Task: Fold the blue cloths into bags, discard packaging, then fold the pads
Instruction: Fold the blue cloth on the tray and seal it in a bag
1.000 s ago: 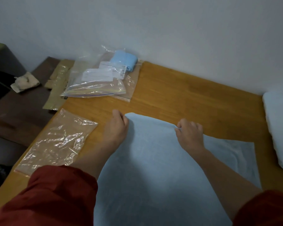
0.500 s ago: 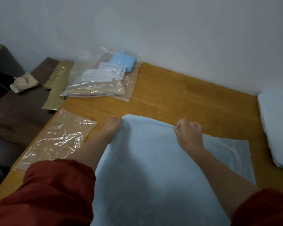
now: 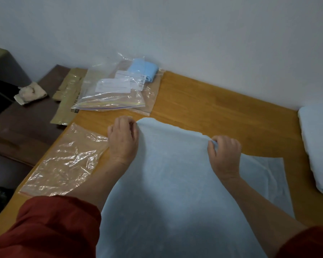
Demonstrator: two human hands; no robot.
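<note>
Item: cloth — pale blue, spread on the worktop. Far edge runs left to right: left hand, fingers curled on its far-left corner; right hand, fingers pinching the edge further right. Whole sheet lies nearward of both sets of fingers — fold likely comes toward the person. Bag just left of left fingers.

We see a big pale blue sheet spread flat, its far edge pinched in our left hand and right hand. A crinkly clear bag lies flat just left of our left hand. Far past that hand, a folded blue cloth sits inside another clear bag.
</note>
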